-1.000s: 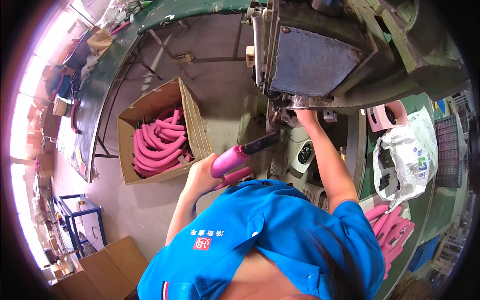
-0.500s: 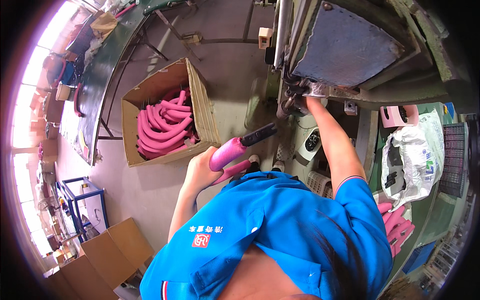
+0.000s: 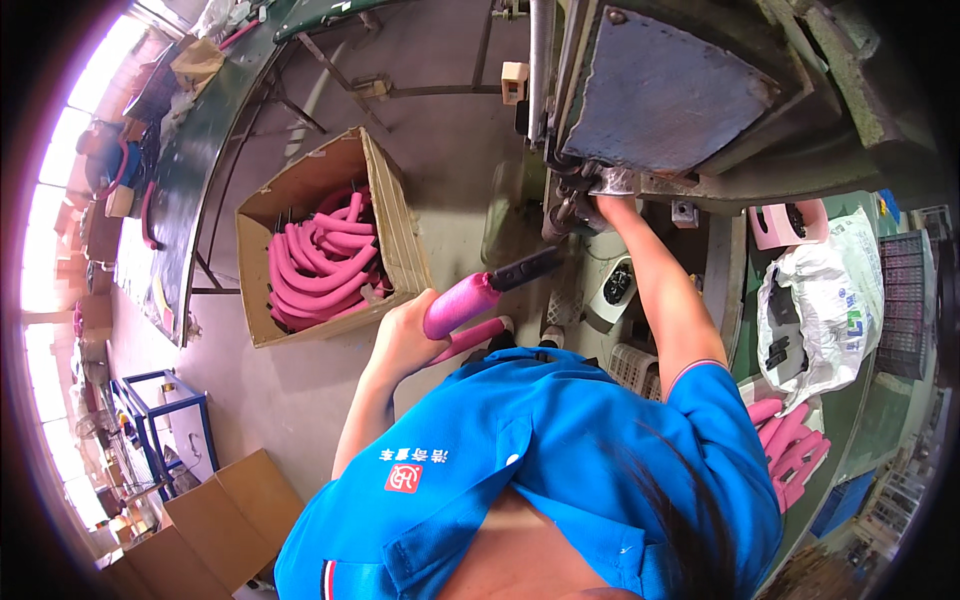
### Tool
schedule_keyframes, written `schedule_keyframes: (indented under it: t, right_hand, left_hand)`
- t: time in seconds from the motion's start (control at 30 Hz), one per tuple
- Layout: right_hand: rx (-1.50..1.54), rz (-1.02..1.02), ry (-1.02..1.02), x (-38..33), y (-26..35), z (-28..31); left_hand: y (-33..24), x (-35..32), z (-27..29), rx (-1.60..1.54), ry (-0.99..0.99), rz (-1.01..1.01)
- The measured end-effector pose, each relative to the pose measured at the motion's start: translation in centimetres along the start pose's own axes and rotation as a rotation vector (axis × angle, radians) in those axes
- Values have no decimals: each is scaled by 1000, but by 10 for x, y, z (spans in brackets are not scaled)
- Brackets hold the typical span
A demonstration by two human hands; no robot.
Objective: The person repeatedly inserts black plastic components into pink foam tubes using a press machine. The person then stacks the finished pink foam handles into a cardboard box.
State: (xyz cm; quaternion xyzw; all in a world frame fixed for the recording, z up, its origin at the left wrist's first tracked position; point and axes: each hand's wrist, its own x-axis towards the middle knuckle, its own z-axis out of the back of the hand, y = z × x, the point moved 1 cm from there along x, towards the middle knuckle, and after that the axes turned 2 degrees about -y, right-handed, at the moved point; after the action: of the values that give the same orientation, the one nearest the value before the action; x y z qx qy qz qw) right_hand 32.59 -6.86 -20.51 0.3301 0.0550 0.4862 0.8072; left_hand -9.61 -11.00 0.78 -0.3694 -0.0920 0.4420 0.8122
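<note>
My left hand (image 3: 404, 334) is closed round a pink foam-covered tube (image 3: 458, 308). A flat black plastic piece (image 3: 526, 269) sticks out of the tube's near-machine end, pointing up and right. Below it, another pink length (image 3: 473, 339) runs out from beside the same hand; whether it belongs to the same bent tube I cannot tell. My right arm is stretched forward to a machine (image 3: 668, 95) with a blue-grey plate. There my right hand (image 3: 617, 210) is at the metal fittings (image 3: 578, 205) under the plate, its fingers hidden.
An open cardboard box (image 3: 405, 225) of curved pink tubes stands on the floor at left. Beyond it runs a long green table (image 3: 190, 190). On the right bench lie a white sack (image 3: 835, 330) with black pieces, pink tubes (image 3: 790, 450) and a dark crate (image 3: 905, 300).
The view has shifted slightly, so the box and machine sit a little farther left. Both hands keep about the same places, the left still round the tube.
</note>
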Motion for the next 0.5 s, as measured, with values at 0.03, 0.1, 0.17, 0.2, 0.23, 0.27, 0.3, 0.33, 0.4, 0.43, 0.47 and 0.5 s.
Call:
schedule_keyframes:
  t: [0.03, 0.1, 0.17, 0.2, 0.23, 0.27, 0.3, 0.33, 0.4, 0.43, 0.47, 0.5]
  right_hand:
    - [-167, 44, 119, 2, -8, 11]
    - [279, -121, 54, -4, 14, 26]
    - [924, -396, 470, -30, 103, 100]
    - [1073, -282, 501, -39, 123, 123]
    - [1092, -179, 524, -46, 137, 141]
    - [1109, -74, 553, -53, 148, 152]
    - [1067, -48, 531, -58, 155, 155]
    - [952, -36, 487, -60, 164, 158]
    - [745, 91, 395, -60, 163, 147]
    - [732, 129, 335, -62, 163, 144]
    - [701, 128, 313, -62, 163, 144]
    - [670, 124, 296, -63, 163, 143]
  left_hand:
    - [-2, 4, 0, -4, 8, -25]
    - [4, 1, -2, -13, -8, -16]
    - [11, -4, -5, -31, -45, 1]
    - [8, -3, -6, -35, -52, -11]
    - [6, 1, -7, -30, -47, -22]
    - [4, 3, -8, -24, -47, -29]
    - [2, 6, -7, -16, -48, -37]
    - [0, 7, -7, -10, -35, -44]
    - [-4, 9, -6, 3, -14, -54]
    - [-5, 9, -5, -9, -23, -62]
    - [-5, 9, -5, -20, -33, -69]
    - [-4, 8, -6, -34, -40, -71]
